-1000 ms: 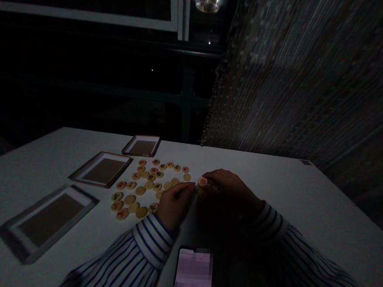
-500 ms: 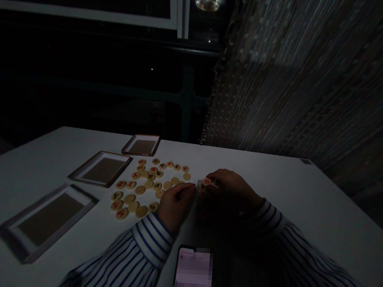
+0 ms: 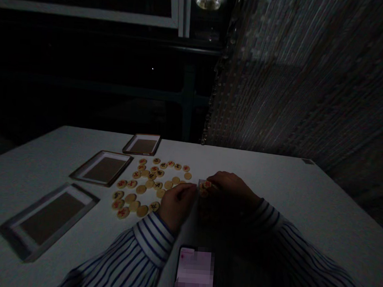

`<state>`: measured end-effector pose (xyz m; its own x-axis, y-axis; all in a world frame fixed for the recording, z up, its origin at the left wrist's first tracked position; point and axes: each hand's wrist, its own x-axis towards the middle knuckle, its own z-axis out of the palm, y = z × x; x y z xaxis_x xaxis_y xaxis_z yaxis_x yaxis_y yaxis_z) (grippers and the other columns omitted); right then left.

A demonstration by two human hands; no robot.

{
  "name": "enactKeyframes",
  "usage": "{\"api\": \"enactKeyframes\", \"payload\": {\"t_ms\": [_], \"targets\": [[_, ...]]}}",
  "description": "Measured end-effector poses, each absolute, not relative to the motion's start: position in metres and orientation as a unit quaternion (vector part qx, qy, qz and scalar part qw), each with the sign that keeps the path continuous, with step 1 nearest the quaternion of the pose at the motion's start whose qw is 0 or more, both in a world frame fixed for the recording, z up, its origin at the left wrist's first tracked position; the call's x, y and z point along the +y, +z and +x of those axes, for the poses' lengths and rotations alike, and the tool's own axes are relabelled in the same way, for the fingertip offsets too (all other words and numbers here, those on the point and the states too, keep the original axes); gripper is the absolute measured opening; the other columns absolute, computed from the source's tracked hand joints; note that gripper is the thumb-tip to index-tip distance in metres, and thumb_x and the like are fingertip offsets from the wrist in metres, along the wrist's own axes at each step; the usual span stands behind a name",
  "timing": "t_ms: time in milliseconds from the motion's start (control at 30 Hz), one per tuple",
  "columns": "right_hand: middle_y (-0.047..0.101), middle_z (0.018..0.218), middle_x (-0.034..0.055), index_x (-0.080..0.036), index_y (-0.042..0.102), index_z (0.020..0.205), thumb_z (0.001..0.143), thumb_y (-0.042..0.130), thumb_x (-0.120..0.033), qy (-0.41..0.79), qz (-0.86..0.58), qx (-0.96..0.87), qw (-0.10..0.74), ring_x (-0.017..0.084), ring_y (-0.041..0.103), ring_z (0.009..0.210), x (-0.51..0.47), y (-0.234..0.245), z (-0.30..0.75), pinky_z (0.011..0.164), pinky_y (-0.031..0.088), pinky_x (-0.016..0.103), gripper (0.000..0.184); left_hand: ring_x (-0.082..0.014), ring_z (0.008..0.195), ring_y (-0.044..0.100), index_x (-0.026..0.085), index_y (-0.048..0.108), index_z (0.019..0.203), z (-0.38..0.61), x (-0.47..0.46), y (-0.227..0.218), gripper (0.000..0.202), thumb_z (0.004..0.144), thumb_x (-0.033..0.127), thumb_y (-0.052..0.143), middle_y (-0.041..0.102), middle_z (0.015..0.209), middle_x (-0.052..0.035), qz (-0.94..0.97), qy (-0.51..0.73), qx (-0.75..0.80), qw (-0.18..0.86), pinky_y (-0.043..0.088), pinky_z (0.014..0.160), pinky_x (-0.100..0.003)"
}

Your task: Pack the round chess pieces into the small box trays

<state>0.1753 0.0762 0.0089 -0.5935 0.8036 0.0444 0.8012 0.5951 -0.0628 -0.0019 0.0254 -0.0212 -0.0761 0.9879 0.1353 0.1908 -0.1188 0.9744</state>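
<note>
I watch two bare hands, set apart, among round game pieces (image 3: 141, 189).
Nearest lies a lit phone (image 3: 196, 266); beyond it, I see the left hand (image 3: 176, 203) curled beside the loose pieces on the white table (image 3: 252, 163). The right hand (image 3: 234, 189) has more pieces (image 3: 205, 186) at its fingertips; I cannot tell whether either grips anything. Behind hangs a strand curtain (image 3: 281, 80).

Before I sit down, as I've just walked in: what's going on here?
A person's right hand is at a few round, marked pieces; its grip is too dark to judge. The left hand is just beside them. Loose pieces lie scattered on the white table, with three shallow trays further left and a phone nearer the person.
</note>
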Motion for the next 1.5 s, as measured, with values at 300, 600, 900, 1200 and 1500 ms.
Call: {"api": "enactKeyframes", "payload": {"t_ms": [300, 600, 900, 1200, 1500], "targets": [[0.061, 0.095, 0.0071, -0.020, 0.058, 0.102, 0.082, 0.040, -0.038, 0.016, -0.471, -0.882, 0.032, 0.018, 0.054, 0.084, 0.0778, 0.0060, 0.1733, 0.068, 0.035, 0.026, 0.032, -0.0153, 0.074, 0.062, 0.016, 0.065, 0.077, -0.0025, 0.0265, -0.0233, 0.020, 0.071, 0.031, 0.054, 0.068, 0.077, -0.0037, 0.565, 0.499, 0.533, 0.384, 0.048, 0.068, -0.025], [0.062, 0.093, 0.0063, -0.022, 0.059, 0.100, 0.082, 0.037, -0.039, 0.026, -0.489, -0.871, 0.019, 0.017, 0.055, 0.081, 0.0762, 0.0095, 0.1698, 0.064, 0.034, 0.025, 0.033, -0.0153, 0.071, 0.062, 0.016, 0.065, 0.075, -0.0015, 0.0260, -0.0238, 0.019, 0.070, 0.030, 0.054, 0.068, 0.074, -0.0034, 0.555, 0.509, 0.532, 0.388, 0.049, 0.067, -0.026], [0.062, 0.093, 0.0058, -0.022, 0.060, 0.099, 0.080, 0.040, -0.042, 0.047, -0.503, -0.863, 0.019, 0.017, 0.055, 0.080, 0.0764, 0.0100, 0.1682, 0.064, 0.034, 0.024, 0.034, -0.0153, 0.072, 0.062, 0.015, 0.065, 0.076, -0.0025, 0.0258, -0.0218, 0.019, 0.069, 0.030, 0.054, 0.068, 0.075, -0.0043, 0.559, 0.503, 0.541, 0.377, 0.049, 0.067, -0.026], [0.063, 0.090, 0.0048, -0.022, 0.061, 0.096, 0.081, 0.038, -0.040, 0.049, -0.500, -0.864, 0.023, 0.016, 0.055, 0.077, 0.0769, 0.0122, 0.1688, 0.061, 0.033, 0.024, 0.033, -0.0149, 0.068, 0.062, 0.016, 0.065, 0.074, -0.0018, 0.0256, -0.0219, 0.018, 0.069, 0.030, 0.055, 0.068, 0.071, -0.0030, 0.551, 0.509, 0.540, 0.382, 0.049, 0.063, -0.025], [0.064, 0.090, 0.0044, -0.023, 0.062, 0.095, 0.082, 0.037, -0.038, 0.056, -0.499, -0.864, 0.035, 0.016, 0.056, 0.076, 0.0772, 0.0096, 0.1668, 0.062, 0.034, 0.024, 0.031, -0.0147, 0.069, 0.062, 0.016, 0.065, 0.075, -0.0023, 0.0246, -0.0214, 0.018, 0.069, 0.030, 0.054, 0.069, 0.072, -0.0023, 0.550, 0.508, 0.536, 0.391, 0.049, 0.064, -0.025]]}}
